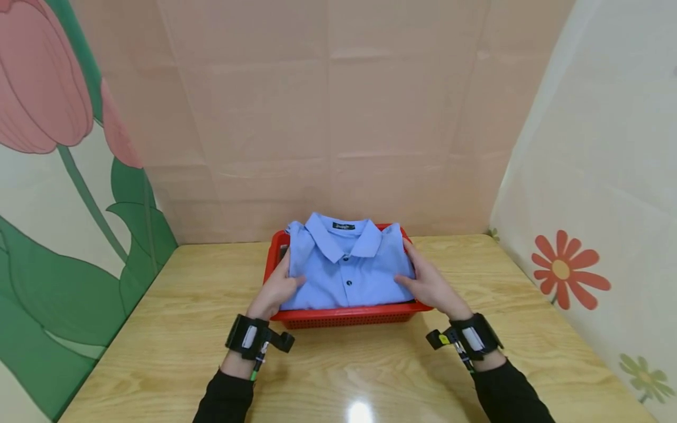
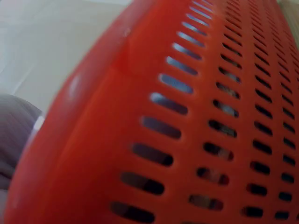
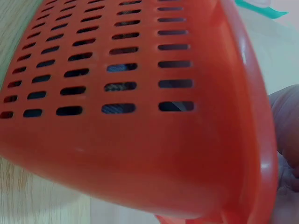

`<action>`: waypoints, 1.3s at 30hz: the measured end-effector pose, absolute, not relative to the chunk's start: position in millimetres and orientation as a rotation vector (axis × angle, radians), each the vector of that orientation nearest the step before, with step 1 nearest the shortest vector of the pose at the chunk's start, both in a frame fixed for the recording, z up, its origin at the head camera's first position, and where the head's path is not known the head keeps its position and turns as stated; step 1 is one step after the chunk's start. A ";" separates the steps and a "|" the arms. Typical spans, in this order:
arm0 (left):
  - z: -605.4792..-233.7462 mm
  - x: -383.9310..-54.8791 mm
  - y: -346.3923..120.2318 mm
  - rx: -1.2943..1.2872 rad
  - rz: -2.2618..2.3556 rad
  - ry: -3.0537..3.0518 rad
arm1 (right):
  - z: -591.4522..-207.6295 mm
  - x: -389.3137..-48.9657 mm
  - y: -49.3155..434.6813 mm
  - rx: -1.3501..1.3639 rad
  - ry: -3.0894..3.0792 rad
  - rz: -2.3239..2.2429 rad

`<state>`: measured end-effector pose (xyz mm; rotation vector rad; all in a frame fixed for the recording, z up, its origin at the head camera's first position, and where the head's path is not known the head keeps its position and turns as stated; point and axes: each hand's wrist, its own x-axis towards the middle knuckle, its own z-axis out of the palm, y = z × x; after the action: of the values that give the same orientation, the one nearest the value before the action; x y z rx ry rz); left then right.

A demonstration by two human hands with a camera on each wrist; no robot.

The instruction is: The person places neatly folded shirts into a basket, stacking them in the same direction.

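Note:
A folded light-blue collared shirt with dark buttons lies in a red plastic basket, collar toward the back. At its left side my left hand holds the edge, thumb on the front of the cloth and fingers down along the side. My right hand holds the right edge in much the same way. Both wrist views are mostly filled by the basket's slotted wall, with a blurred part of each hand beyond the rim. The fingertips are hidden by the shirt and basket.
The basket stands on a light wooden table, near its back edge. Behind the table hangs a pinkish-brown sheet. Flower-printed panels flank it left and right. Through the basket's slots, darker cloth or objects show beneath the shirt; I cannot tell what they are.

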<state>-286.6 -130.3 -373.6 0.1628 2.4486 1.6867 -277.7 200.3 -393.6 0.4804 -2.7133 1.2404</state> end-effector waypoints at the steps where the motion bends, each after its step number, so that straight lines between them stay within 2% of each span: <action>1: -374.0 -286.6 -129.9 0.162 1.672 2.460 | -394.2 -277.9 200.2 0.476 -2.723 1.231; 11: -376.7 -287.4 -127.2 0.303 1.343 2.822 | -399.0 -279.5 202.1 0.538 -2.695 1.073; 15: -376.6 -288.0 -128.1 0.406 1.102 3.039 | -399.9 -277.2 202.7 0.520 -2.705 0.892; 23: -376.9 -292.0 -137.4 0.431 0.823 3.234 | -404.1 -275.7 204.8 0.541 -2.703 0.512; 33: -379.5 -292.6 -147.6 0.498 0.426 3.243 | -413.5 -280.1 207.6 0.463 -2.902 0.515; 39: -381.4 -294.3 -149.1 0.448 0.355 3.174 | -415.7 -280.1 209.0 0.437 -2.966 0.506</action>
<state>-294.3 -149.1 -381.4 0.4481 3.1741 0.3546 -280.1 209.0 -415.7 0.4370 -2.9657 0.5062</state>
